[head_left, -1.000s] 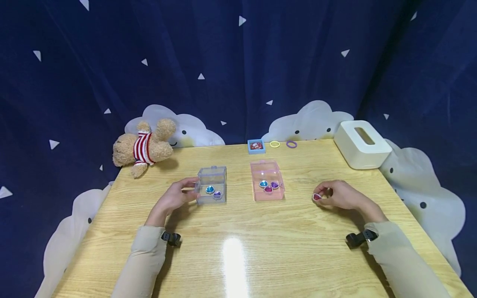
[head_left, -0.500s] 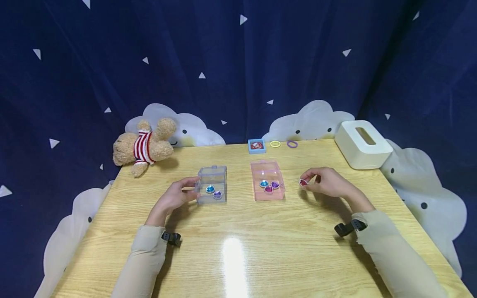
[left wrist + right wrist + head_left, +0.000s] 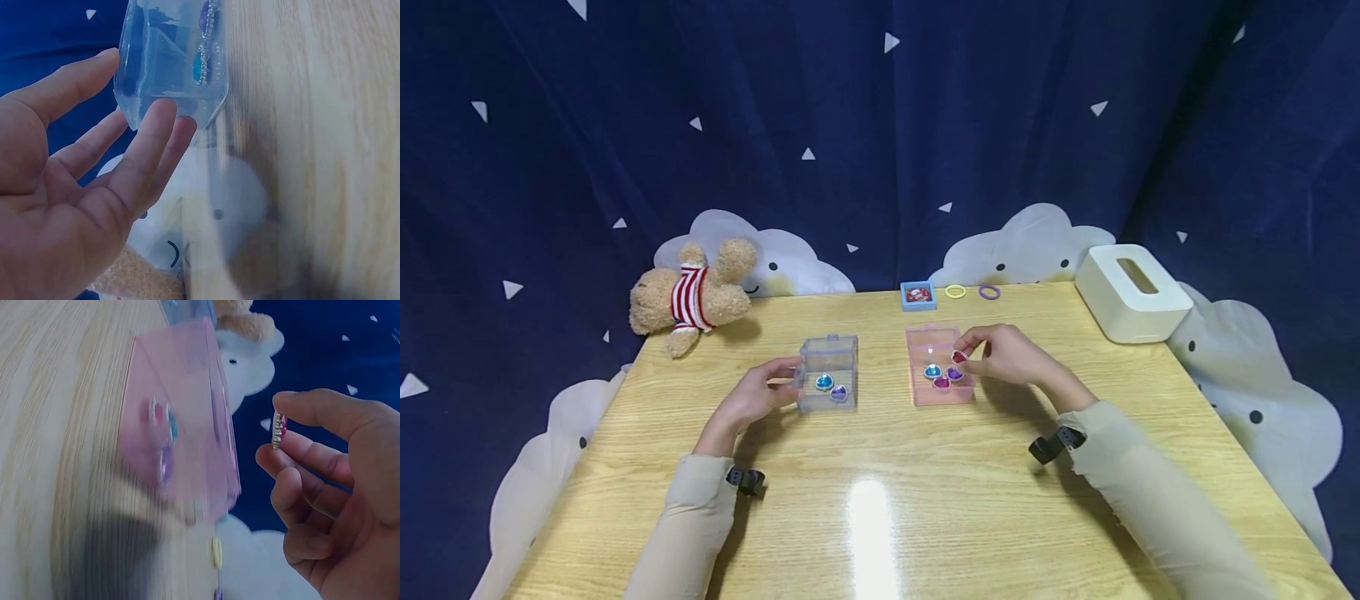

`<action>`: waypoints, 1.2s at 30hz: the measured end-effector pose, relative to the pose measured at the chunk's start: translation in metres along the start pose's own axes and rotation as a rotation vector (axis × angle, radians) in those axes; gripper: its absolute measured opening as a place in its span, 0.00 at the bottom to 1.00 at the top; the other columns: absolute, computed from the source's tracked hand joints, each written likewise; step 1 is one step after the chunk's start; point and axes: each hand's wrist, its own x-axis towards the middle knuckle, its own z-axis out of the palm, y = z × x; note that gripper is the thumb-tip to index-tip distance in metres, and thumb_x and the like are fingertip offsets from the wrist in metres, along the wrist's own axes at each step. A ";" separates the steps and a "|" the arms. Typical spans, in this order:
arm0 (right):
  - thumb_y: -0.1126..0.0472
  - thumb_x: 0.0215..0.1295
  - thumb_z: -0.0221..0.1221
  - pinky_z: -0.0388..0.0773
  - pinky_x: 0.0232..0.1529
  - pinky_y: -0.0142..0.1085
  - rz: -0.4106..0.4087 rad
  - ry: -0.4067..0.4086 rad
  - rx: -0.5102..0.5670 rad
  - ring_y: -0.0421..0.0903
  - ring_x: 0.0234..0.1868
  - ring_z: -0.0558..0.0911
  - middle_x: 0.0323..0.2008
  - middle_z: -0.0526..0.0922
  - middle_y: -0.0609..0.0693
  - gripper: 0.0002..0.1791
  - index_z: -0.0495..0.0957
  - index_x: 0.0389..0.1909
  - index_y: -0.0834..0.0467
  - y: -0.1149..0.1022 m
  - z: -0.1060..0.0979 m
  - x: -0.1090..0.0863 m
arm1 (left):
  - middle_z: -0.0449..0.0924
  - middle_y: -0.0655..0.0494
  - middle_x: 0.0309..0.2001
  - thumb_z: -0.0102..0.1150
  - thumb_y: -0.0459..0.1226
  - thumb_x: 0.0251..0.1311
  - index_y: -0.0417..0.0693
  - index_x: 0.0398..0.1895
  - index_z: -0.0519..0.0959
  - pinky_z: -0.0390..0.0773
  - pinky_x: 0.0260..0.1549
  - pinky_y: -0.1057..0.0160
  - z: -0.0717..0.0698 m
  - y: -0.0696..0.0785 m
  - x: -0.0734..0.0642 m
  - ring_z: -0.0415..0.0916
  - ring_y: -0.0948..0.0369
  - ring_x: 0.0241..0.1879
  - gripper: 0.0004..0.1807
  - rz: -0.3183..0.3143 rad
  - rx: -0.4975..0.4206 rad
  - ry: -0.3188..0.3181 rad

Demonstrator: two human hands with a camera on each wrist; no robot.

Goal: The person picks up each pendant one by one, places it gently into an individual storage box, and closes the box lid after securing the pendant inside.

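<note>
My right hand point(image 3: 1011, 354) pinches a red heart-like gem with a beaded silver edge point(image 3: 278, 430) between thumb and fingertips. It is over the right side of a clear pink box point(image 3: 931, 337), whose lid stands raised. Inside that box lie a blue gem point(image 3: 932, 372), a purple gem point(image 3: 955, 374) and a magenta gem point(image 3: 942, 383). Farther left, the fingertips of my left hand point(image 3: 760, 390) rest at the side of a clear blue box point(image 3: 829, 348), fingers fairly straight. This box, its lid also up, contains a blue gem point(image 3: 824, 382) and a purple gem point(image 3: 838, 393).
Behind the boxes sit a small light-blue square tray point(image 3: 918, 307), a yellow ring point(image 3: 955, 292) and a purple ring point(image 3: 989, 292). A teddy bear point(image 3: 688, 296) lies at the back left of the wooden table point(image 3: 805, 517). At back right stands a white tissue box point(image 3: 1131, 292).
My right hand has carried the red gem leftward from the right part of the table to above the pink box. The left hand has stayed at the blue box.
</note>
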 end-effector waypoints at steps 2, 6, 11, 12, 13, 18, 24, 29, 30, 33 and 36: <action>0.55 0.53 0.72 0.71 0.27 0.31 0.001 -0.004 0.022 0.40 0.25 0.74 0.33 0.85 0.44 0.13 0.85 0.41 0.50 -0.007 0.004 0.006 | 0.67 0.30 0.68 0.62 0.33 0.66 0.39 0.74 0.63 0.79 0.59 0.49 0.000 0.000 0.000 0.70 0.35 0.64 0.34 -0.009 0.002 0.001; 0.56 0.54 0.72 0.73 0.27 0.32 -0.007 -0.014 0.050 0.40 0.26 0.76 0.33 0.86 0.45 0.12 0.85 0.40 0.50 -0.019 0.013 0.019 | 0.67 0.30 0.67 0.62 0.33 0.65 0.39 0.73 0.64 0.79 0.57 0.51 0.000 0.002 -0.002 0.71 0.36 0.64 0.34 -0.013 0.004 0.004; 0.55 0.55 0.71 0.76 0.32 0.32 -0.034 -0.035 0.037 0.39 0.30 0.78 0.35 0.87 0.44 0.13 0.84 0.41 0.50 -0.033 0.022 0.032 | 0.67 0.29 0.67 0.62 0.33 0.65 0.38 0.73 0.63 0.79 0.57 0.52 0.002 0.002 -0.002 0.70 0.36 0.64 0.34 -0.010 0.001 -0.002; 0.55 0.55 0.71 0.76 0.33 0.32 -0.044 -0.035 0.033 0.39 0.30 0.78 0.36 0.87 0.45 0.13 0.84 0.42 0.50 -0.036 0.023 0.034 | 0.67 0.29 0.67 0.62 0.33 0.65 0.38 0.73 0.63 0.80 0.57 0.52 0.002 0.002 -0.002 0.70 0.36 0.64 0.34 -0.014 0.001 0.000; 0.55 0.55 0.71 0.76 0.33 0.33 -0.051 -0.038 0.031 0.39 0.31 0.79 0.37 0.87 0.44 0.14 0.84 0.43 0.50 -0.039 0.024 0.037 | 0.67 0.29 0.67 0.62 0.33 0.65 0.38 0.73 0.63 0.80 0.57 0.52 0.002 0.002 -0.001 0.70 0.36 0.64 0.34 -0.018 -0.002 0.002; 0.53 0.56 0.69 0.77 0.35 0.32 -0.095 -0.029 0.009 0.37 0.30 0.79 0.38 0.88 0.44 0.15 0.84 0.45 0.51 -0.051 0.034 0.050 | 0.68 0.28 0.66 0.62 0.33 0.65 0.38 0.74 0.62 0.80 0.57 0.50 0.002 0.002 -0.001 0.70 0.35 0.64 0.35 -0.016 0.000 0.007; 0.53 0.57 0.70 0.76 0.36 0.33 -0.091 -0.028 0.014 0.40 0.33 0.81 0.39 0.87 0.43 0.15 0.84 0.46 0.50 -0.067 0.049 0.065 | 0.67 0.30 0.67 0.62 0.33 0.64 0.40 0.74 0.62 0.80 0.57 0.51 0.001 0.001 -0.001 0.70 0.36 0.64 0.36 -0.037 -0.016 0.005; 0.54 0.58 0.70 0.76 0.36 0.34 -0.105 -0.045 0.017 0.45 0.33 0.81 0.41 0.87 0.45 0.16 0.84 0.47 0.51 -0.083 0.062 0.075 | 0.68 0.30 0.66 0.63 0.34 0.64 0.40 0.74 0.63 0.80 0.56 0.52 -0.001 0.001 -0.001 0.71 0.35 0.64 0.36 -0.034 -0.005 0.006; 0.55 0.58 0.70 0.76 0.38 0.35 -0.108 -0.051 0.023 0.46 0.35 0.82 0.41 0.87 0.45 0.16 0.84 0.48 0.51 -0.086 0.065 0.077 | 0.68 0.30 0.66 0.63 0.34 0.64 0.40 0.74 0.63 0.80 0.56 0.51 -0.001 0.001 -0.001 0.71 0.35 0.63 0.36 -0.033 -0.003 0.007; 0.56 0.58 0.70 0.78 0.45 0.37 -0.115 -0.074 0.025 0.49 0.41 0.85 0.42 0.87 0.46 0.17 0.84 0.49 0.52 -0.093 0.075 0.082 | 0.68 0.30 0.66 0.63 0.34 0.64 0.40 0.74 0.63 0.80 0.57 0.50 -0.001 0.001 0.000 0.71 0.35 0.63 0.35 -0.029 -0.002 0.007; 0.57 0.58 0.70 0.78 0.52 0.40 -0.124 -0.089 0.020 0.51 0.49 0.85 0.42 0.88 0.46 0.16 0.84 0.48 0.52 -0.098 0.086 0.088 | 0.69 0.28 0.65 0.63 0.33 0.64 0.38 0.73 0.63 0.81 0.56 0.50 -0.001 0.000 0.000 0.72 0.35 0.62 0.35 -0.018 -0.007 0.011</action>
